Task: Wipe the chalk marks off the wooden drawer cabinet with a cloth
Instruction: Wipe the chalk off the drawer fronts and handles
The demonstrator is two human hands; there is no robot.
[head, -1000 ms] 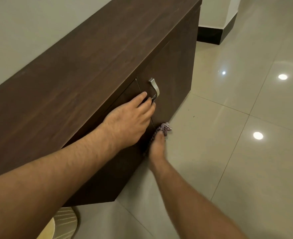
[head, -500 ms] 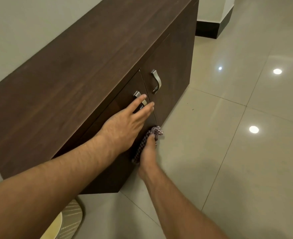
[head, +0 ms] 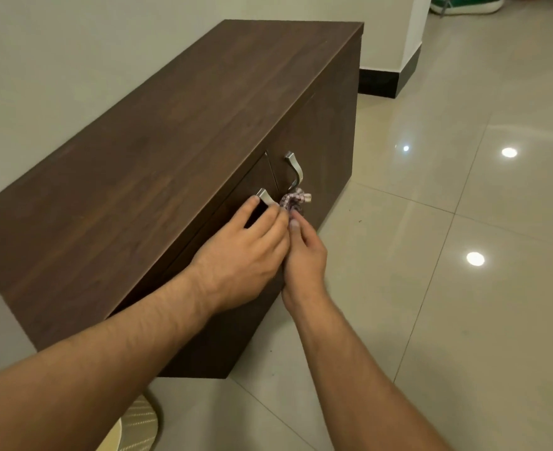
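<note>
Your right hand (head: 304, 255) has the cloth (head: 294, 200) bunched up, fingers closed around it; the checked wad pokes out just past your fingertips, against the front of the cabinet (head: 158, 151). It sits just below the far handle (head: 294, 169).

Your left hand (head: 246, 252) lies flat and spread on the front panel, fingers loose, nothing gripped. The fingertips touch the near handle (head: 265, 197), right beside the cloth hand.

Handling: the cloth is light, soft and floppy. A loose wad will fold away under pressure, so keep it balled in the palm and press through the finger pads. Take hold at the middle of the bunch, not at a trailing corner.

The cabinet looks heavy and stiff with a smooth, probably slick face; it should not shift under rubbing. The handles are hard metal and could snag the cloth.

Chalk marks: none can be made out from this steep angle; they may be hidden under your hands.
</note>
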